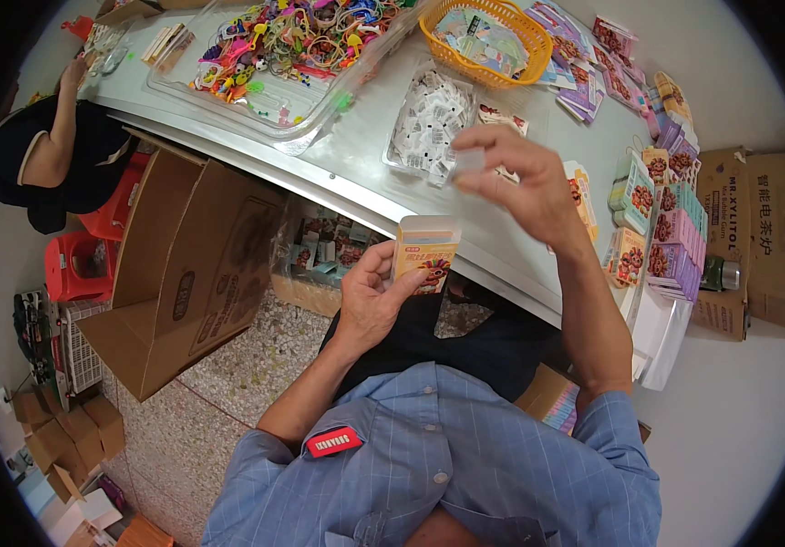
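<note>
My left hand is closed around a small yellow-orange carton with a cartoon figure printed on it. The carton's top flap stands up, and it is held near the table's front edge. Higher and to the right, my right hand pinches a small whitish sachet, smeared by motion. Just beneath and left of those fingers is a clear plastic tub, heaped with white printed sachets. Printed cards lie beside the tub, partly hidden by my right hand.
A yellow basket of flat packets stands behind the tub. To its left, a clear tray holds colourful trinkets. Stacked cartons line the right edge. An opened cardboard box and red stools stand left; another person sits there.
</note>
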A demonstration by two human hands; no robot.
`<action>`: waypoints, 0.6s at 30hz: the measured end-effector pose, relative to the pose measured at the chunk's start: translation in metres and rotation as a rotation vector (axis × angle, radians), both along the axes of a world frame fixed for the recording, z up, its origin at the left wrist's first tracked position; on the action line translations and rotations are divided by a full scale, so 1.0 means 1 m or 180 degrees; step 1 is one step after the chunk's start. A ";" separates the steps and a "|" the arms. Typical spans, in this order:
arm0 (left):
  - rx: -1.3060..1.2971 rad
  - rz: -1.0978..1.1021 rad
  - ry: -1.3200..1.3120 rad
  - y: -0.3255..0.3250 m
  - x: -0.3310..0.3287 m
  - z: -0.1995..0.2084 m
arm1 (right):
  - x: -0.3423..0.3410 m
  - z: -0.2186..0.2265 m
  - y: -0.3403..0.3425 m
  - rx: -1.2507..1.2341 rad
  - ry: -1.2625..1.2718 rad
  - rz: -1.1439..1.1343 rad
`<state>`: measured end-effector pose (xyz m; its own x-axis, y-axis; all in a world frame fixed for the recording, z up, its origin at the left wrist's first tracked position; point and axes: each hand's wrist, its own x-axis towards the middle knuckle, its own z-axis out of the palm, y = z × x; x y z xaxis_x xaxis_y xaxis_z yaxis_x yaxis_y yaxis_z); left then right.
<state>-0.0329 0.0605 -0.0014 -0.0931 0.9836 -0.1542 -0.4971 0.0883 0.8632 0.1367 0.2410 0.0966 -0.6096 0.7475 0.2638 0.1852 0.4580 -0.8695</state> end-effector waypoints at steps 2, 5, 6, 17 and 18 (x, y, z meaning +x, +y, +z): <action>0.0015 -0.0035 0.0004 0.002 0.001 0.000 | 0.004 0.006 -0.016 0.0162 -0.0216 0.0548; 0.0034 -0.0103 0.0040 0.003 0.003 0.004 | 0.008 0.003 -0.028 0.0445 -0.0569 0.0692; 0.0038 -0.0119 0.0037 0.003 0.005 0.004 | 0.010 0.002 -0.030 0.0650 -0.0816 0.0740; 0.0139 -0.0077 0.0223 -0.005 0.005 -0.003 | 0.011 0.012 -0.034 0.0530 -0.1163 0.1040; 0.0146 -0.0039 0.0236 -0.005 0.004 -0.003 | 0.011 0.014 -0.031 0.0457 -0.1166 0.1087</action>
